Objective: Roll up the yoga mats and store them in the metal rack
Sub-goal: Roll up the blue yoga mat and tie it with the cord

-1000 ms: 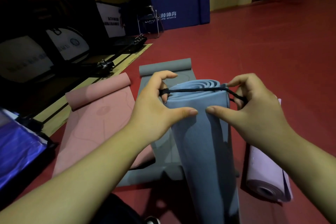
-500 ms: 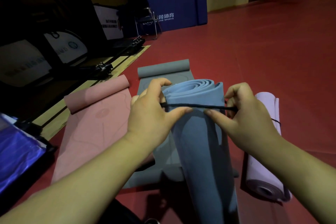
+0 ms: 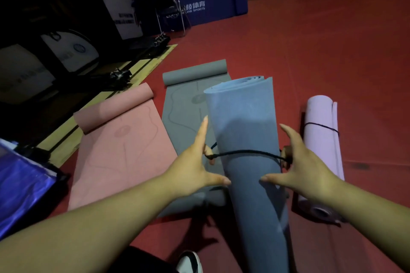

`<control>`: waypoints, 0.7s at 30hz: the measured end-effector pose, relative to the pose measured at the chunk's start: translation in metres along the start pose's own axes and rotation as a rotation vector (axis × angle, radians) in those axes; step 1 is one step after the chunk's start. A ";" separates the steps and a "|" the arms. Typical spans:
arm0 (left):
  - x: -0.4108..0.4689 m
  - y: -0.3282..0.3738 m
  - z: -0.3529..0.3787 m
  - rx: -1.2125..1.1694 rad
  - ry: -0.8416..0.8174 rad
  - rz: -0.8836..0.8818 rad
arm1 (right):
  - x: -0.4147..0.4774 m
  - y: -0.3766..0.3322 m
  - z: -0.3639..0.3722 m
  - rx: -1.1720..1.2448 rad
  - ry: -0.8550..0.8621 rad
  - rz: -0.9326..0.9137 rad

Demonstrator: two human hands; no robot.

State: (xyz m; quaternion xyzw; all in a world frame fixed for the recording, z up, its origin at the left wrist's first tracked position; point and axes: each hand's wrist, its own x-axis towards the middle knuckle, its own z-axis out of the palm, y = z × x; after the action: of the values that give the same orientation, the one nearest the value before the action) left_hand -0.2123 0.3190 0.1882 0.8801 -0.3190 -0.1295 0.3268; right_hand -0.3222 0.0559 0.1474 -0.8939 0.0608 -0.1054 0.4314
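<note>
Beside blue mat [image 3: 241,122], left hand [image 3: 193,166], right hand [image 3: 304,166] splayed, seemingly hooking cord [image 3: 246,152]

Head cam, fwd-down, close over hands [image 3: 248,168]

Blue mat [image 3: 241,117]: matt, smooth foam. Cord [image 3: 246,152]: black, braided. Pink mat [image 3: 124,150]: matt, faint lines. Floor [image 3: 332,51]: red, slight sheen. Bag [image 3: 20,184]: glossy blue.
</note>
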 end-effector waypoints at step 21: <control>0.104 -0.038 0.125 -0.128 -0.211 0.019 | 0.036 0.105 0.008 0.233 -0.201 0.202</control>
State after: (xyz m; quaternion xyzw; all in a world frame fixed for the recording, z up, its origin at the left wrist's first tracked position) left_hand -0.1695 0.2126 0.0670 0.8358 -0.3512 -0.2382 0.3483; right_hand -0.2870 -0.0104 0.0656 -0.8333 0.0942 0.0221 0.5443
